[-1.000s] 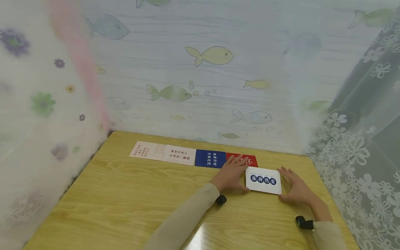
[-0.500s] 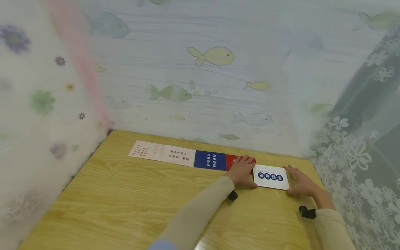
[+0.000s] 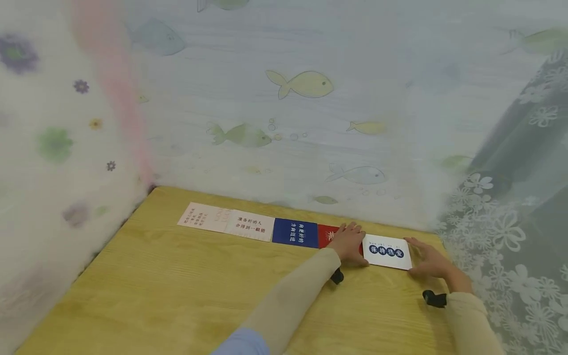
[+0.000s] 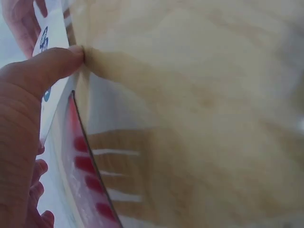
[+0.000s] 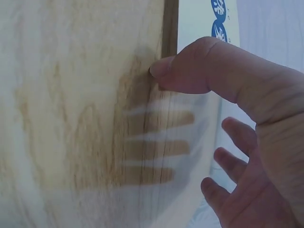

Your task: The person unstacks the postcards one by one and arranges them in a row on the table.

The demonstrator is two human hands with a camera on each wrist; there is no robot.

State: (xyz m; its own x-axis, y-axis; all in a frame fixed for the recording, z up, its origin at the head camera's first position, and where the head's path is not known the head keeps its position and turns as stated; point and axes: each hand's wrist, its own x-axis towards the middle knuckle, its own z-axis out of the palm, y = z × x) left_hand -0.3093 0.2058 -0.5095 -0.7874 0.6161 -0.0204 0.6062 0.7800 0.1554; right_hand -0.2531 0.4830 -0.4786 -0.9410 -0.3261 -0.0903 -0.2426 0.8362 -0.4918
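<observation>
A white card [image 3: 387, 252] with blue round characters is at the right end of a row of cards, between the two hands. My left hand [image 3: 348, 243] holds its left side, thumb at the near corner [image 4: 52, 71]. This hand also covers part of the red card [image 3: 327, 235]. The right hand [image 3: 429, 259] grips the white card's right side, with the thumb [image 5: 190, 71] at its near corner and the other fingers spread beyond. Whether the white card lies fully flat cannot be told.
Left of the red card lie a blue card [image 3: 295, 233] and two pale pink cards, one of them a lettered card [image 3: 249, 226]. They line the back of the wooden table [image 3: 168, 291]. Fish-patterned sheeting [image 3: 239, 162] stands behind, and lace curtain [image 3: 510, 276] hangs at right.
Both hands have moved the white card right and slightly back, level with the row. Over the last half second it has barely shifted. The left hand covers more of the red card's right part.
</observation>
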